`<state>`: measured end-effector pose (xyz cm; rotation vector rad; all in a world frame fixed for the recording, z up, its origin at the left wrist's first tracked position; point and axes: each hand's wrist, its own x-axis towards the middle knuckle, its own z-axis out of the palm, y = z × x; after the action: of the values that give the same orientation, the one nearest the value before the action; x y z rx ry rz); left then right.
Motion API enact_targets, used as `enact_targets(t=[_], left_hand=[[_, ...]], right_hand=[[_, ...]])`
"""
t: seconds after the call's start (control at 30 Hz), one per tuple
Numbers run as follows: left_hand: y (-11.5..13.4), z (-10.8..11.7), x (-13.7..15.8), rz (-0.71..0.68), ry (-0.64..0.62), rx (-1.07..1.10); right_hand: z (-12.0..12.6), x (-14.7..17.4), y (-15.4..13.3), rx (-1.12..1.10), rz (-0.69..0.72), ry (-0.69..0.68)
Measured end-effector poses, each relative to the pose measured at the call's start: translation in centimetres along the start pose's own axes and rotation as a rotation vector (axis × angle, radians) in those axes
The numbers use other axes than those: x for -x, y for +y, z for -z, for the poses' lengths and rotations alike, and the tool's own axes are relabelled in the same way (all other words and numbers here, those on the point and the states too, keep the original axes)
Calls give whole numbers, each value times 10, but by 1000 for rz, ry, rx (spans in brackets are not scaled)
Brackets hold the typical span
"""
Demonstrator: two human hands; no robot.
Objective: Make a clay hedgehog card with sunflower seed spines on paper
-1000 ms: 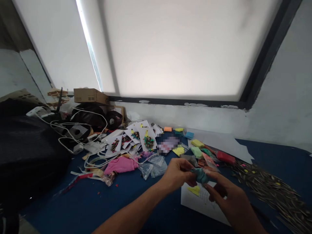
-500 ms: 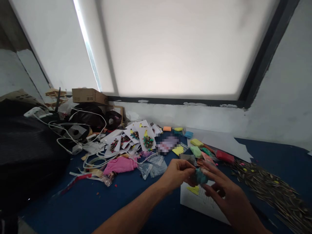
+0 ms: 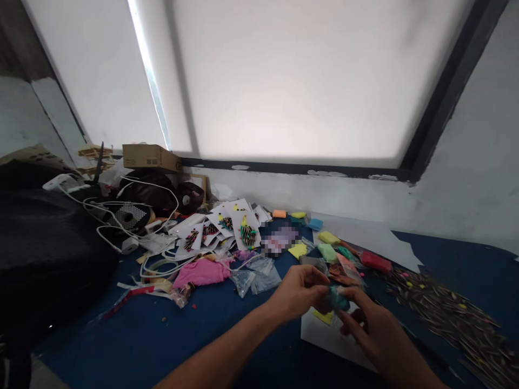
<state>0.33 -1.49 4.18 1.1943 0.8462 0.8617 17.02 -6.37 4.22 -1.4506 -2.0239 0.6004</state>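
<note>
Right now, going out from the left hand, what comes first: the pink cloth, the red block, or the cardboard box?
Measured from the left hand in the head view:
1. Red block, to the right, beyond the right hand.
2. Pink cloth, to the left on the blue table. Nearly as close as the block, so this order is a narrow call.
3. Cardboard box, far left by the window, clearly farthest.

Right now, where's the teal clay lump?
In the head view, lower centre-right: the teal clay lump is pinched between the left hand and right hand, above the white paper sheet with its yellow scrap.
</note>
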Motion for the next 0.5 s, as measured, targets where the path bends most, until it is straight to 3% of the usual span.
enact_targets(t=[0.23,0.5], left_hand=[[2,13,-5,52,-49,-47],[8,20,-6,11,58,19]], right_hand=[[3,3,-3,24,69,261],[4,1,12,-243,-122,333]])
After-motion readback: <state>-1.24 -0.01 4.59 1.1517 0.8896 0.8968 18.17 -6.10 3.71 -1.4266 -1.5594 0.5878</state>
